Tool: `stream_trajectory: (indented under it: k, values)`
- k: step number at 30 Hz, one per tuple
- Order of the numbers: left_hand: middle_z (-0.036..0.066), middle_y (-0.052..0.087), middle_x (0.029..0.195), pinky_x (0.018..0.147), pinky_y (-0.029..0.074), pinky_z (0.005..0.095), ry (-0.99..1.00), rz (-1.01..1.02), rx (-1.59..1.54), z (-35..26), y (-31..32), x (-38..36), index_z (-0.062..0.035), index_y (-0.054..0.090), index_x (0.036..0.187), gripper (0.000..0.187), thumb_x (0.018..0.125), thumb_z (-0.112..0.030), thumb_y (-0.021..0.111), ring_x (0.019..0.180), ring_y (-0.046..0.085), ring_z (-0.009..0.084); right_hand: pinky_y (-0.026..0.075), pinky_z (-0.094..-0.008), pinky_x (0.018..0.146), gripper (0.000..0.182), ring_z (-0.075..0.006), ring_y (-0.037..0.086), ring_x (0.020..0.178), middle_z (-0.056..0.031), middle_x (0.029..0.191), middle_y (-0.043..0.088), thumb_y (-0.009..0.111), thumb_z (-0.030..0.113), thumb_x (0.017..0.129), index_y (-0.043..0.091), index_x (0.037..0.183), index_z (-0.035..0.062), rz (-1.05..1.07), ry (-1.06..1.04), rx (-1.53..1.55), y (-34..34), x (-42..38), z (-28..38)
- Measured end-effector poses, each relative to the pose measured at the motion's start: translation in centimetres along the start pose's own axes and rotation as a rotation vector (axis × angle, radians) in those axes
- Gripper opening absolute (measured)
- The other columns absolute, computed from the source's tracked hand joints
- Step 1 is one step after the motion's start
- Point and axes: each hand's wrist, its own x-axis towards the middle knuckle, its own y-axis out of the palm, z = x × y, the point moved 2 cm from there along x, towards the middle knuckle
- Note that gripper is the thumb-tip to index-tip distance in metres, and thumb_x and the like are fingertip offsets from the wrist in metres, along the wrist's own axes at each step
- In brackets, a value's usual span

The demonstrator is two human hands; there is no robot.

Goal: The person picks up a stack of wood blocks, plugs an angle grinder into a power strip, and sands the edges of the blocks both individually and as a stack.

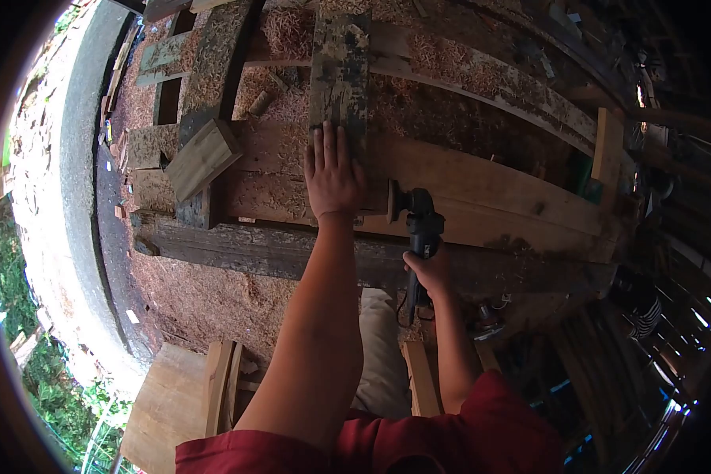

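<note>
My left hand (336, 174) lies flat with its fingers stretched out over the near end of a weathered, dark-stained board (340, 75). To its right, my right hand (432, 270) is wrapped round the body of a black angle grinder (425, 225). The grinder's disc (393, 201) stands on edge, right at the end of the wood by my left wrist. Beneath both hands run long reddish-brown planks (458, 178), and a thick grey beam (268, 249) crosses nearer to me.
A loose wood block (204, 160) rests tilted on the frame at left. Wood shavings (288, 33) cover boards and ground. An upright light timber (607, 146) stands at right. Cut timber pieces (223, 379) and a plywood sheet (164, 395) are near me at lower left.
</note>
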Motion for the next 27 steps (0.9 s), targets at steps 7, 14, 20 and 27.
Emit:
stream_trajectory:
  k: [7, 14, 20, 27]
  values:
    - [0.014, 0.030, 0.179, 0.135, 0.022, 0.0539, -0.006, -0.003, -0.013, 0.0, 0.0, 0.0, -0.0088, 0.037, 0.169, 0.069, 0.106, -0.035, 0.045, 0.166, 0.026, 0.0342, 0.058, -0.0376, 0.065, 0.048, -0.0184, 0.071, 0.067, -0.0072, 0.082, 0.068, 0.080, 0.007, 0.083, 0.057, 0.124, -0.0008, 0.026, 0.016, -0.067, -0.4, -0.2, -0.3]
    - [0.015, 0.029, 0.179, 0.134, 0.022, 0.0542, -0.001, -0.006, -0.026, 0.0, 0.0, 0.1, -0.0085, 0.037, 0.169, 0.070, 0.105, -0.034, 0.047, 0.166, 0.026, 0.0347, 0.059, -0.0385, 0.065, 0.050, -0.0189, 0.072, 0.067, -0.0077, 0.082, 0.070, 0.080, 0.009, 0.082, 0.057, 0.125, -0.0013, 0.022, 0.024, -0.068, -0.5, -1.0, -0.2]
    - [0.015, 0.029, 0.179, 0.135, 0.022, 0.0542, -0.003, 0.003, -0.004, 0.1, 0.1, 0.1, -0.0084, 0.036, 0.169, 0.070, 0.105, -0.034, 0.047, 0.166, 0.027, 0.0347, 0.059, -0.0384, 0.066, 0.049, -0.0192, 0.073, 0.067, -0.0077, 0.082, 0.071, 0.081, 0.010, 0.082, 0.059, 0.124, -0.0009, 0.006, 0.018, -0.085, -0.4, 0.5, -0.6]
    - [0.015, 0.030, 0.179, 0.134, 0.022, 0.0544, -0.008, 0.000, -0.021, 0.1, 0.1, 0.0, -0.0085, 0.037, 0.169, 0.070, 0.105, -0.034, 0.046, 0.166, 0.027, 0.0352, 0.058, -0.0380, 0.066, 0.046, -0.0187, 0.072, 0.067, -0.0070, 0.081, 0.070, 0.081, 0.010, 0.082, 0.059, 0.122, 0.0004, 0.010, 0.066, -0.098, -0.5, -1.9, 0.0]
